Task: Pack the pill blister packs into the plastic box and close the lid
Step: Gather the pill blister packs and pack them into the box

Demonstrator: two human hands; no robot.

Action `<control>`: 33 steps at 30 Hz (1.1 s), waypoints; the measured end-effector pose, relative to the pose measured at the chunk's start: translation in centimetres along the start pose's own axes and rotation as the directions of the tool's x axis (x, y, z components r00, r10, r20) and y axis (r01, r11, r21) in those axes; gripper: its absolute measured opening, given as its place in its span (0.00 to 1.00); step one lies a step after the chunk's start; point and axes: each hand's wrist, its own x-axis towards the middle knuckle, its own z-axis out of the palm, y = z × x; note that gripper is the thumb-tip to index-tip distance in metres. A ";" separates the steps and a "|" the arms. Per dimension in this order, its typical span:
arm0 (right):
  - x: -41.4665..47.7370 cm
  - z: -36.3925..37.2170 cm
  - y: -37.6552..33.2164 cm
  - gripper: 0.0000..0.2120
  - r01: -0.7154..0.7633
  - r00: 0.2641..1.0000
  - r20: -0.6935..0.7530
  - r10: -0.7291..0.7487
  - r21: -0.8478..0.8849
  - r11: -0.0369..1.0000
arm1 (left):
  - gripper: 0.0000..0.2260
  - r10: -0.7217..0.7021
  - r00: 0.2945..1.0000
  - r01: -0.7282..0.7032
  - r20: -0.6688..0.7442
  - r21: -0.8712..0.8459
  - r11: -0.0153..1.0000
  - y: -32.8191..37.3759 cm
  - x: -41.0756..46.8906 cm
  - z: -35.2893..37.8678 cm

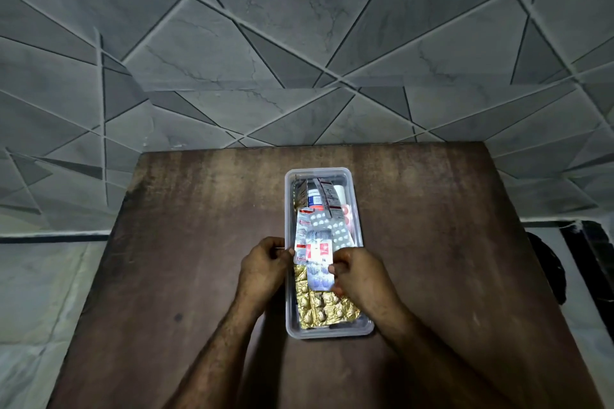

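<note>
1. Plastic box (pixel 332 333), clear, long and narrow, stands open-topped at the middle of a brown wooden table (pixel 199 242), its long side running away from the person.
2. Near end of the box: a gold foil blister pack (pixel 324 309) lies flat on the bottom.
3. Middle: a red-and-white pack (pixel 317 251) and a silver strip (pixel 319 277) lie over the gold one, beside a strip of white pills (pixel 336 233) that leans toward the right wall.
4. Far end: a bottle with a blue label (pixel 314 197), a printed sachet strip (pixel 328 192) and a pink pill pack (pixel 347 213), all crowded together.
5. Right hand (pixel 360 272) reaches in over the right wall, thumb and fingers pinching the right edge of the silver strip.
6. Left hand (pixel 264 262) has curled fingers, tips at the box's left wall beside the red-and-white pack; whether they pinch pack or wall I cannot tell.
7. Grey tiled wall (pixel 299 43) stands behind the table.
</note>
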 end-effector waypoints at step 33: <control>1.6 -1.8 6.1 0.07 -0.177 0.950 -0.266 0.166 -0.017 0.984 | 0.27 -0.010 0.997 0.026 0.083 -0.190 0.981 0.4 -3.4 -0.7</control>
